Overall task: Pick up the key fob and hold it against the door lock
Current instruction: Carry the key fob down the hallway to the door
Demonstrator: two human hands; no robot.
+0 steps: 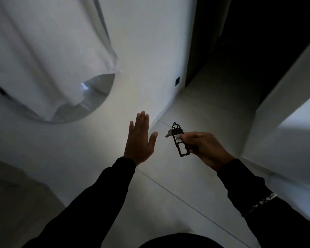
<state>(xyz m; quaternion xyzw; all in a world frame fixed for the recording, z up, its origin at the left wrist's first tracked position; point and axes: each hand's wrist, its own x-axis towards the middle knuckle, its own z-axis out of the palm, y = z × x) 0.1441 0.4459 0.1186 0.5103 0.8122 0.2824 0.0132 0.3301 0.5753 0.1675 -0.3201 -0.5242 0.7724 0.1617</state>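
A black key fob (179,140) with a white number label and a small metal key on its ring is pinched between the fingers of my right hand (203,147), held out in the air over the floor. My left hand (140,140) is stretched forward beside it, palm flat, fingers together and straight, holding nothing. A gap of about a hand's width separates the two hands. No door lock shows in this view.
A white wall (141,51) runs ahead on the left, with a round mirror (89,104) partly covered by a white cloth (43,51). A small black square plate (177,81) sits low on the wall. A dark passage (240,33) opens ahead right, past a white wall corner (276,122).
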